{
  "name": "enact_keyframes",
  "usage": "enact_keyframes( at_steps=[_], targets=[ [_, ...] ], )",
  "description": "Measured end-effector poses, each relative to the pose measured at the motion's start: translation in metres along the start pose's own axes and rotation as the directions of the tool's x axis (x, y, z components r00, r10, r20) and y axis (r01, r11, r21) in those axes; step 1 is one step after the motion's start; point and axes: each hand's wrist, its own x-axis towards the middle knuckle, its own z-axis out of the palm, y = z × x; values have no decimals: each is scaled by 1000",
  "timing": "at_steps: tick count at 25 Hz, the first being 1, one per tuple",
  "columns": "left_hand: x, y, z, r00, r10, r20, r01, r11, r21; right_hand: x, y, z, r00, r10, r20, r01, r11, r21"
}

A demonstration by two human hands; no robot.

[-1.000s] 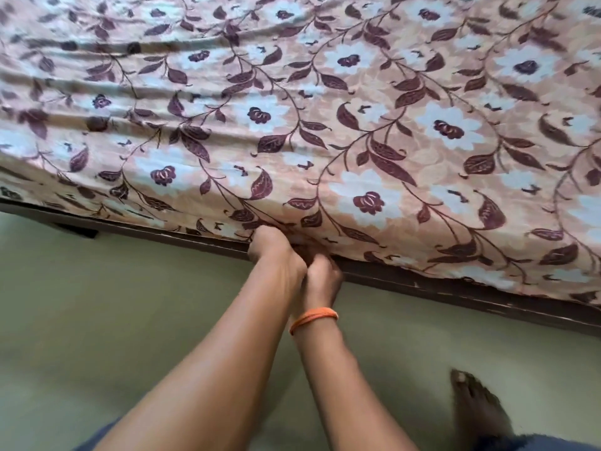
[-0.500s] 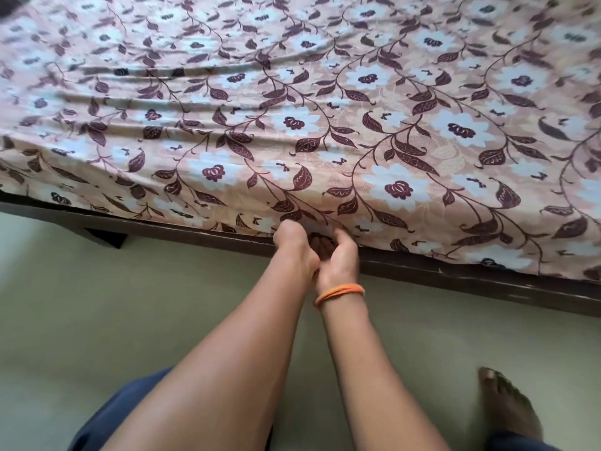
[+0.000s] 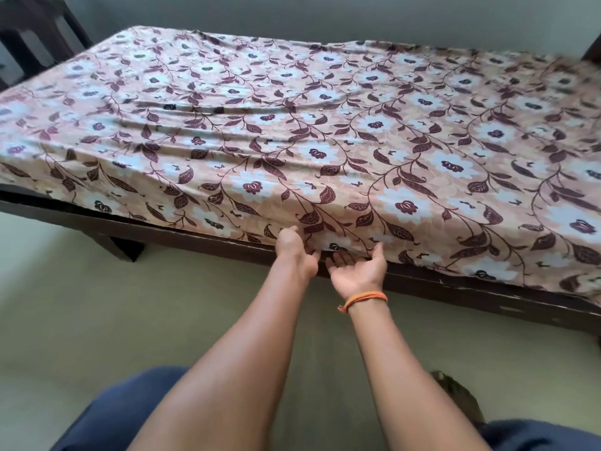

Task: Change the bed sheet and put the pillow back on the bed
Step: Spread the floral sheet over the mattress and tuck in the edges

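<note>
— Your right hand (image 3: 356,271), the one with the orange thread band (image 3: 362,299) at the wrist, lies palm up with fingers spread wide, holding nothing; its fingertips sit at the lower edge of the floral bed sheet (image 3: 325,125), where the cloth meets the dark bed frame (image 3: 201,237).

— And your left hand (image 3: 294,252)?

— Back towards you, just beside the right, fingertips at the same hem; whether they pinch the cloth I cannot tell. You have the sheet spread over the whole mattress, creased near the left; pale green floor (image 3: 65,304) lies below the frame; your bare foot (image 3: 461,398) stands at the right.
</note>
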Motion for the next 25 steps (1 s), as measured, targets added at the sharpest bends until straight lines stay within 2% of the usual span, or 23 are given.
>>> enact_keyframes(
  at_steps=[3,5,7,8,12,15,17,19,20,23,25],
  targets=[
    [31,-7,-7,1000,-16,-26,13,995,-103,18,5,1,998,-61,24,59,997,56],
    [41,-5,-8,1000,-30,5,30,980,-198,25,8,2,995,-94,28,91,993,76],
    [45,-1,-7,997,-36,64,49,974,-223,30,13,6,994,-112,4,111,992,67],
    [46,1,-7,996,-42,80,55,983,-177,31,15,6,993,-119,-17,119,992,46],
    [51,14,-20,998,-70,-3,69,986,152,31,24,5,987,-134,-90,124,987,-107],
    [54,18,-34,998,-56,-19,58,983,174,27,48,12,971,-211,-116,174,948,-268],
    [59,21,-44,985,63,-160,-33,983,182,26,78,14,943,-308,-127,210,845,-491],
    [68,35,-56,949,145,-281,-117,987,112,25,109,20,958,-285,-21,211,755,-621],
    [73,44,-61,948,152,-280,-148,988,33,25,119,26,973,-227,47,205,746,-633],
    [80,74,-68,984,109,-139,-133,975,-176,30,131,45,988,-26,154,94,885,-455],
    [84,84,-62,991,62,-121,-90,967,-240,36,130,52,989,26,148,19,956,-294]
  ],
)
